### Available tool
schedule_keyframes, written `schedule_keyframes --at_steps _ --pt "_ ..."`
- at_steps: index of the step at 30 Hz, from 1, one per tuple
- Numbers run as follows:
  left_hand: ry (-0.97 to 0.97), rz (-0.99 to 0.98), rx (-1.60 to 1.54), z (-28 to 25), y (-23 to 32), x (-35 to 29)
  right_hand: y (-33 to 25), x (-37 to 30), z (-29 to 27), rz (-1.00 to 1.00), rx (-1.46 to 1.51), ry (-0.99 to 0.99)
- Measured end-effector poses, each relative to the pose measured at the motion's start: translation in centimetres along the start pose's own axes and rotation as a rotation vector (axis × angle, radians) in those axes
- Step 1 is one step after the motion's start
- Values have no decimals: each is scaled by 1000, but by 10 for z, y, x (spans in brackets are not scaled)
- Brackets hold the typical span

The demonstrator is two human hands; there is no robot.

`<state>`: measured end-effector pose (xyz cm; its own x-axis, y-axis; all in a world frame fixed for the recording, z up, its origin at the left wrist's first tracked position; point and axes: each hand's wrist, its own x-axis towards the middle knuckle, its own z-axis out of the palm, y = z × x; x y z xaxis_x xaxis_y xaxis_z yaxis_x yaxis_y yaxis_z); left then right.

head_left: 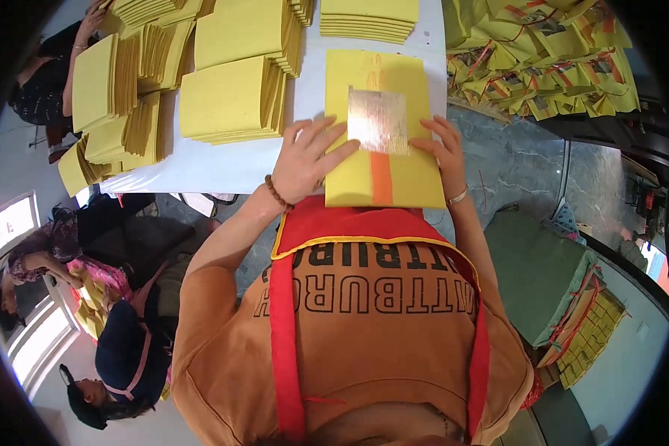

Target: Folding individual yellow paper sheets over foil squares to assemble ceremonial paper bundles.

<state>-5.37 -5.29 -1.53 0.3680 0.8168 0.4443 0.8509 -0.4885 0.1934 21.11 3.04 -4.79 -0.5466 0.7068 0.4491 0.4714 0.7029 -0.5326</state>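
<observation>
A stack of yellow paper sheets (379, 82) lies at the near edge of the white table (223, 167), with a silver foil square (378, 120) and an orange stripe (381, 178) on the top sheet. My left hand (305, 158) rests flat on the stack's left edge, fingers spread, one fingertip near the foil. My right hand (442, 152) presses on the stack's right edge beside the foil. A bead bracelet circles my left wrist, a thin bangle my right.
More yellow paper stacks (234, 100) cover the table to the left and far side. Bundles of folded yellow paper tied in red (543, 56) pile up at the right. Other people sit at the left; a green-wrapped bundle (543, 271) lies at lower right.
</observation>
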Motion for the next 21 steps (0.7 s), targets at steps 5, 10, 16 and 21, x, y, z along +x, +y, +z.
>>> schedule_keyframes --at_steps 5,10,16,21 --pt "-119 -126 -311 2 -1 -15 -4 -9 -6 15 240 -228" --pt "-49 -509 -493 9 3 -2 -5 -10 -2 339 409 -136" --pt "33 -883 -814 27 6 5 -14 1 6 668 559 -78" --pt "70 -1014 -951 34 5 10 -26 13 14 777 793 120"
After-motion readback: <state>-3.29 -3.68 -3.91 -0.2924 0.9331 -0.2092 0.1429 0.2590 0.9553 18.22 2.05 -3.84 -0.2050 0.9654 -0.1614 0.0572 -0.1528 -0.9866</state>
